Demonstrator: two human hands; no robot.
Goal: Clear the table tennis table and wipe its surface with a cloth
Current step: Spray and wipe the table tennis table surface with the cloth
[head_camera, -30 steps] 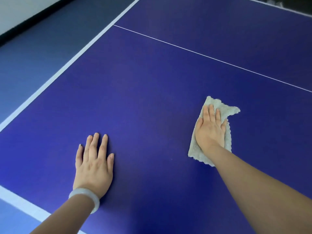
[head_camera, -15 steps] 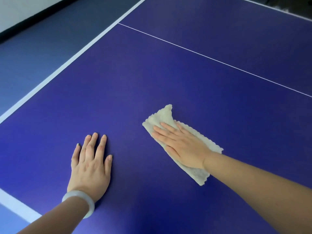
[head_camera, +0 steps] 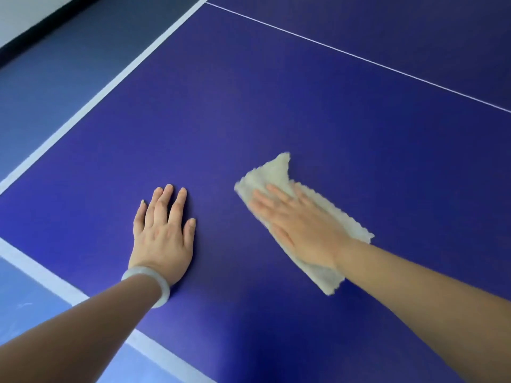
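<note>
Blue table [head_camera: 304,106] — left hand [head_camera: 163,233] flat; blurred right hand [head_camera: 301,230] flat on half-covered cloth [head_camera: 272,172].

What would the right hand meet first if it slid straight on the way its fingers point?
Probably nothing near. The right hand, flat on the cloth, points left and away, over bare table, seemingly just beyond the fingertips of the left hand, toward the white side stripe. Blur makes that margin uncertain.

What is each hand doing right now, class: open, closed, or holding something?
Left hand: open, flat on the table, holding nothing.
Right hand: open, pressing the cloth flat onto the table.
</note>
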